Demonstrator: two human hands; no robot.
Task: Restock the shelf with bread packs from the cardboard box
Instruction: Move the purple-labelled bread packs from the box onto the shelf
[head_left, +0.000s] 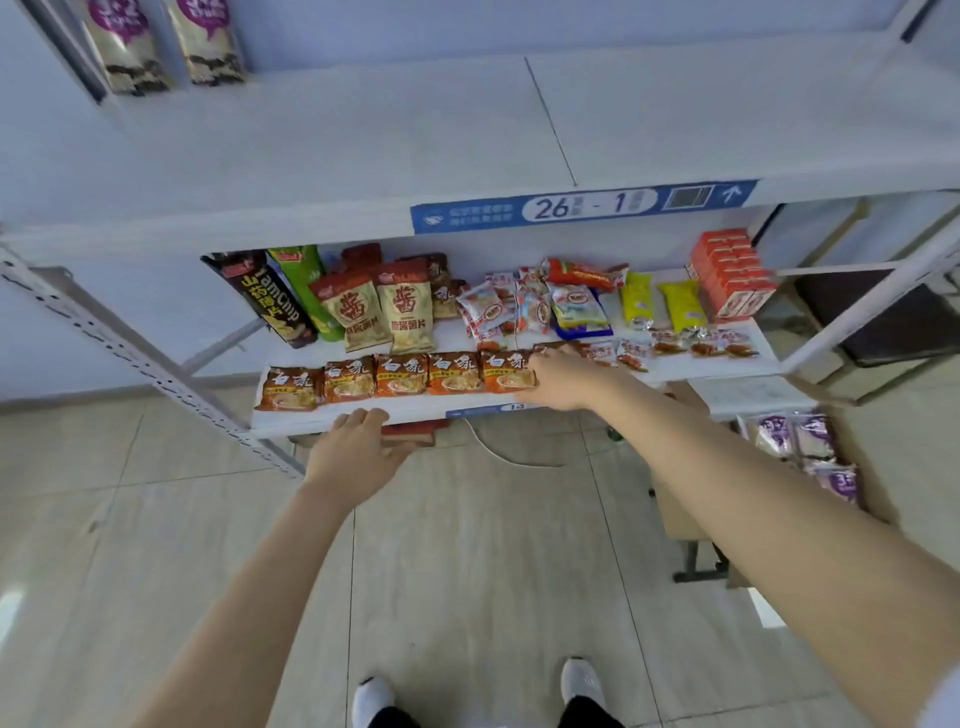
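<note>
I'm standing in a small shop or stockroom, facing a white metal shelving rack (311, 156) with a blue location label reading 26 - 1 (582, 208). Its lower shelf holds a near row of orange instant-noodle packets (400, 374), tan crisp bags (405, 312) behind, and stacked red cartons (730, 270) far right.

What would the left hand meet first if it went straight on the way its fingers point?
The front edge of the lower shelf; the left hand looks nearly on it, though depth is unclear.
</note>
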